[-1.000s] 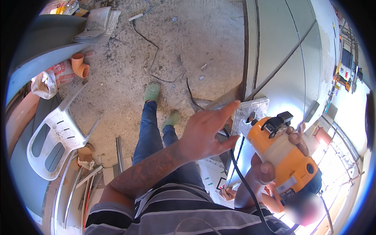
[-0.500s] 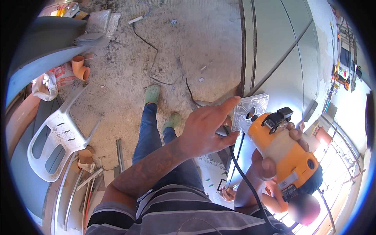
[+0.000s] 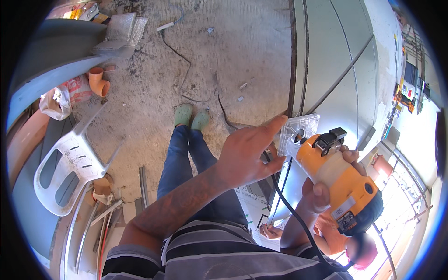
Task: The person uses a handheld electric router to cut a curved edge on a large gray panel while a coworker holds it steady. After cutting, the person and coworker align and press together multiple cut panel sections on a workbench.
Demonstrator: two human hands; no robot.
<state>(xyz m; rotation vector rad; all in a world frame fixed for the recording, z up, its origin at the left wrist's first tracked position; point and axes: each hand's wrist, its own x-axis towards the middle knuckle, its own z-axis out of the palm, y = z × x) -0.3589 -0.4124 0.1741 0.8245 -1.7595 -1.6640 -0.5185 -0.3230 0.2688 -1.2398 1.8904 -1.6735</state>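
My right hand [image 3: 313, 201] is wrapped round the body of an orange trim router [image 3: 345, 184], which lies tilted at the right. The router's clear square base plate [image 3: 305, 122] rests by the edge of a pale grooved panel [image 3: 333, 56]. My left hand [image 3: 245, 151] reaches to the plate's left edge, its index finger stretched out and its thumb spread apart. The left hand's other fingers are mostly hidden behind it. A black power cord [image 3: 298, 219] curves from below the left hand down towards the router's rear end. The cutter cannot be made out.
Another person's hand [image 3: 270, 231] is close by at the lower right. On the left stand a white plastic chair [image 3: 79, 161], an orange pipe elbow [image 3: 99, 83] and a bag [image 3: 56, 102]. A cord [image 3: 189, 70] runs across the concrete floor [image 3: 140, 88]. Metal strips [image 3: 143, 184] lie beside my legs.
My right foot has stepped forward beside the left one. Both hands and the router keep almost the same place at the panel, and the view has shifted slightly.
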